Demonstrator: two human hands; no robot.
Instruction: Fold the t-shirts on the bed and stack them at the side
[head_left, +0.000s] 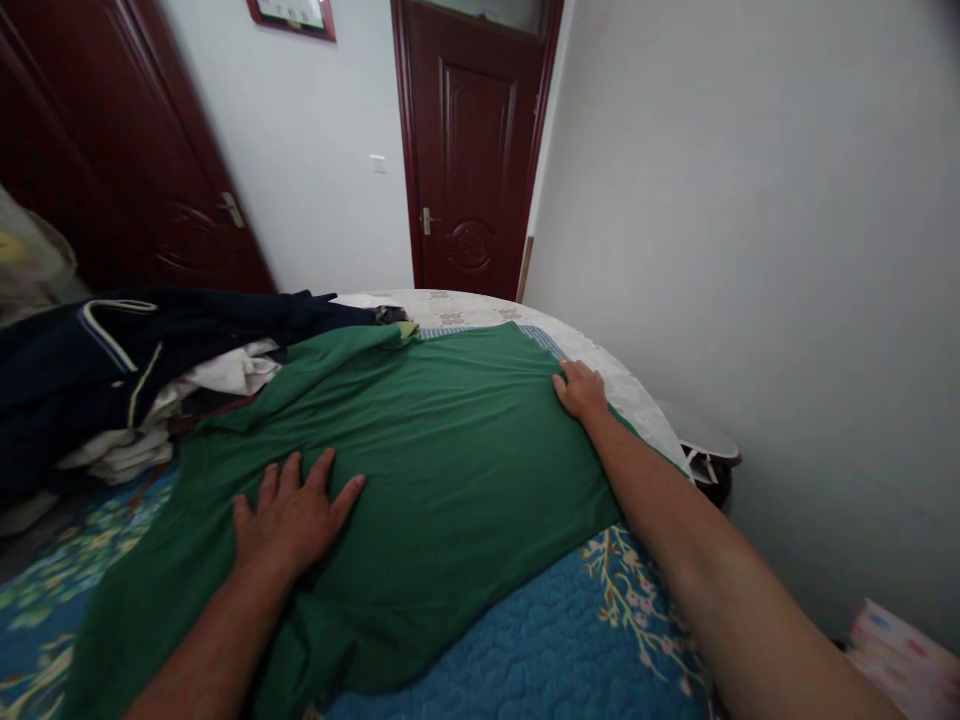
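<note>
In the head view, a green cloth [465, 450] is lying spread out beneath both hands, on top of a blue quilted cover [540, 640]. The left hand [289, 515] is resting palm down on the cloth's left part, its fingers spreading wide apart and pressing on the fabric, gripping nothing. The right hand [583, 390] is touching the cloth's far right border, its fingers bending slightly and its thumb pointing left; whether they are pinching the edge, I cannot tell. Between the hands, the green fabric is stretching nearly flat, with shallow creases running towards the right hand.

At the left edge, a pale, see-through bag [34, 265] is showing something yellow, too unclear to name. At the lower right, a pink and white box-like thing [904, 645] is standing partly in view; its contents are not showing.

The cloth's long axis is slanting from the near left to the far right, and its near left part is bunching into folds. Which end is the top, I cannot tell. A navy garment [45, 370] is lying heaped to the left, with white cloth [232, 372] poking out beside it. Beyond the green cloth, a white patterned cloth [480, 303] is covering the rounded far end.
</note>
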